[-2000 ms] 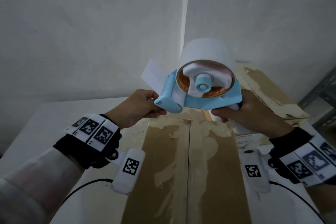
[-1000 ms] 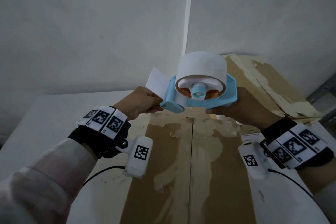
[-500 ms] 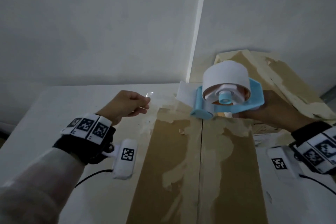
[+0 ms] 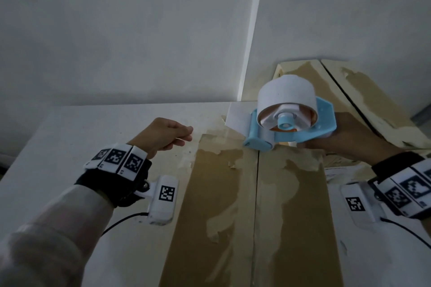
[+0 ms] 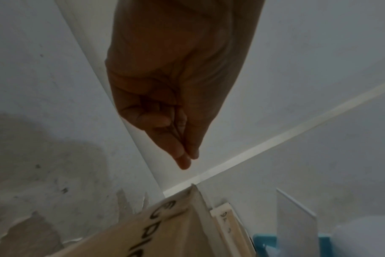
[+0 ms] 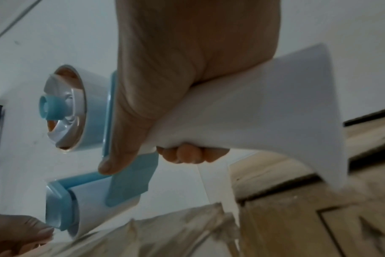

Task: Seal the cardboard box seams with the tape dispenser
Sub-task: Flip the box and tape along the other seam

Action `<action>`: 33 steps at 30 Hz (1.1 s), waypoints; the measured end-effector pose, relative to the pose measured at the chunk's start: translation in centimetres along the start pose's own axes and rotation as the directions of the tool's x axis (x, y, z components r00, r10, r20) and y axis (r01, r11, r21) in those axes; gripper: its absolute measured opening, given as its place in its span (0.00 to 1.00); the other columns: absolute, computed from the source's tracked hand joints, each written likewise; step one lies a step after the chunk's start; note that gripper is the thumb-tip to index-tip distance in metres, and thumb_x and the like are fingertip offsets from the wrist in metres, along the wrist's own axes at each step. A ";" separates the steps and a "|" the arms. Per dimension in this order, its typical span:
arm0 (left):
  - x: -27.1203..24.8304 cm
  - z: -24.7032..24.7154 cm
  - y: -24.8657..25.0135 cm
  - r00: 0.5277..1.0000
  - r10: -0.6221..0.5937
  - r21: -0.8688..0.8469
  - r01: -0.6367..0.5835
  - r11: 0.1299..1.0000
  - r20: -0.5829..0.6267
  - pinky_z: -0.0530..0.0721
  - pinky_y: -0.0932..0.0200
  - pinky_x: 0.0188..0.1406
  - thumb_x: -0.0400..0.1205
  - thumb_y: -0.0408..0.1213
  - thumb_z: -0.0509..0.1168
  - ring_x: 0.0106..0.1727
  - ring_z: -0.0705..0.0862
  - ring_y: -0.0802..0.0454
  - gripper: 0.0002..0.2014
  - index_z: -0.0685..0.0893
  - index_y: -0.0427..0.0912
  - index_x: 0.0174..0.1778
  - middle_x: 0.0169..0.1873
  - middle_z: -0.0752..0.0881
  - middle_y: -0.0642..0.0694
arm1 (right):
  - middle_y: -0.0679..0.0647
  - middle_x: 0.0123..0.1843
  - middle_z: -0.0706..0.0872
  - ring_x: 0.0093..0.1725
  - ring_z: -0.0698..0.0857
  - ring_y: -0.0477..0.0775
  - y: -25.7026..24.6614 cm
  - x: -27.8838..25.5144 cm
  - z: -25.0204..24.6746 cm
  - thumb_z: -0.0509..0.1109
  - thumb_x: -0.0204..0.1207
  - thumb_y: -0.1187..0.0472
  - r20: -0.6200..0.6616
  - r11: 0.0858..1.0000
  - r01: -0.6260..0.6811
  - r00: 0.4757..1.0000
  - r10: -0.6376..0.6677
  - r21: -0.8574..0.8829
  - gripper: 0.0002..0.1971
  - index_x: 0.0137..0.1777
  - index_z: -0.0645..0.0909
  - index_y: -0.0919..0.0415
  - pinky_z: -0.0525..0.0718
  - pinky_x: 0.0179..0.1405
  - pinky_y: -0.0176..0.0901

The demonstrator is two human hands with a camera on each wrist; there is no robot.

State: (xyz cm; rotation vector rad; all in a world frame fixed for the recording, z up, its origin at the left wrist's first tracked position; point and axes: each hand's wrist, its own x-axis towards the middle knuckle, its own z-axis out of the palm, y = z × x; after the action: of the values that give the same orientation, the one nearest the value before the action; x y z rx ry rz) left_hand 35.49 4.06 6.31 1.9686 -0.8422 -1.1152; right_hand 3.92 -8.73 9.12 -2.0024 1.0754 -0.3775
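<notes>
A flat brown cardboard box [image 4: 217, 193] with torn paper patches lies on the white table, its centre seam [image 4: 257, 193] running away from me. My right hand [image 4: 310, 144] grips the white handle [image 6: 253, 113] of the blue tape dispenser [image 4: 321, 121], which carries a white tape roll [image 4: 286, 93]. The dispenser's front roller sits at the seam's far end; whether it touches the box I cannot tell. A white tape flap [image 4: 235, 119] sticks out past it. My left hand [image 4: 186, 133] hovers left of the box, fingers curled, thumb against forefinger [image 5: 182, 160], nothing visible in it.
A second worn cardboard box [image 4: 363, 100] leans at the back right, close behind the dispenser. The white table [image 4: 93, 135] runs to the left of the box and stands in a corner of two white walls. Cables trail from both wrist cameras.
My left hand has let go of the tape end and drawn back to the left. My right hand has carried the dispenser right and down to the seam's far end.
</notes>
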 end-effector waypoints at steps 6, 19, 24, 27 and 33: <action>0.3 0.2 -0.5 1.000 -0.021 0.005 0.021 1.000 0.005 0.72 0.68 0.30 0.79 0.42 0.67 0.35 0.81 0.58 0.09 0.85 0.39 0.45 0.37 0.87 0.50 | 0.27 0.36 0.88 0.38 0.85 0.30 0.5 0.2 0.1 0.82 0.58 0.57 -0.006 1.000 0.002 1.000 -0.002 0.012 0.14 0.36 0.84 0.36 0.81 0.36 0.38; 1.0 2.3 -1.2 0.984 -0.119 -0.019 0.122 0.992 0.135 0.76 0.69 0.31 0.82 0.34 0.62 0.30 0.81 0.60 0.07 0.83 0.38 0.40 0.33 0.85 0.46 | 0.36 0.36 0.89 0.39 0.86 0.35 0.2 -0.4 0.6 0.79 0.59 0.51 -0.027 0.998 -0.026 0.999 0.025 -0.062 0.11 0.37 0.83 0.33 0.84 0.44 0.46; 1.0 2.7 -0.9 0.974 -0.141 -0.025 0.147 0.989 0.180 0.82 0.70 0.30 0.84 0.32 0.59 0.35 0.78 0.55 0.06 0.80 0.35 0.50 0.35 0.82 0.43 | 0.35 0.35 0.89 0.38 0.85 0.31 0.2 -0.6 0.7 0.79 0.60 0.53 -0.039 0.999 -0.025 0.999 0.023 -0.042 0.12 0.36 0.83 0.31 0.84 0.41 0.42; 1.2 3.4 -0.6 0.979 -0.121 0.084 0.108 0.991 0.164 0.81 0.63 0.37 0.84 0.33 0.58 0.39 0.79 0.53 0.13 0.68 0.37 0.63 0.41 0.81 0.41 | 0.40 0.36 0.88 0.39 0.86 0.37 0.0 -0.6 0.8 0.79 0.60 0.54 -0.046 0.998 -0.026 0.999 0.023 -0.057 0.12 0.34 0.82 0.33 0.84 0.42 0.46; 0.5 4.2 -0.9 0.907 -0.341 0.417 0.218 0.882 0.247 0.78 0.58 0.29 0.87 0.44 0.39 0.36 0.78 0.48 0.22 0.63 0.33 0.69 0.65 0.76 0.31 | 0.45 0.41 0.89 0.44 0.87 0.46 0.1 -0.4 0.9 0.77 0.60 0.53 -0.043 0.996 -0.045 0.998 0.042 -0.071 0.09 0.39 0.83 0.39 0.86 0.49 0.57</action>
State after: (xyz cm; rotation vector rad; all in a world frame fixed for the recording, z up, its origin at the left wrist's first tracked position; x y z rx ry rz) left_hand 32.15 3.01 3.75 2.3275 -1.0207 -1.5662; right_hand 4.15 -7.94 8.54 -2.0382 1.1714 -0.3635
